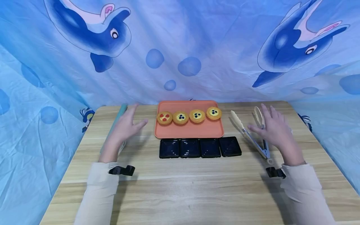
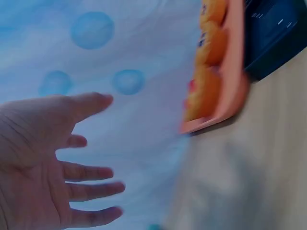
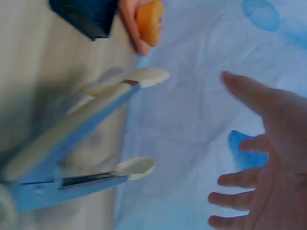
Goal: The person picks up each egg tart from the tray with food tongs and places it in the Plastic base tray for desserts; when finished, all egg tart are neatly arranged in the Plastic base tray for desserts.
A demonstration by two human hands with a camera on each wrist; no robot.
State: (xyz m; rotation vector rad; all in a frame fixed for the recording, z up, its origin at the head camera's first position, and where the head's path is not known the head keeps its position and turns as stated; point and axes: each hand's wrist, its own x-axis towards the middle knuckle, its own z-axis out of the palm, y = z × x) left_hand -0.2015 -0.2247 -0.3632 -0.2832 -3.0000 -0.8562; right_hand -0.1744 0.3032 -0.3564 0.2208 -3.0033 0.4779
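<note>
Steadily, with the fingers of left hand and right hand spread wide and empty, lower the right squarely over the tongs, pinching both sides evenly.

The right hand is at the right, thumb and fingers extended, apart from the blurred tongs, whose arms stand spread. Above, a tart sits on an orange tray near a dark dish; pale blue cloth hangs behind.
</note>
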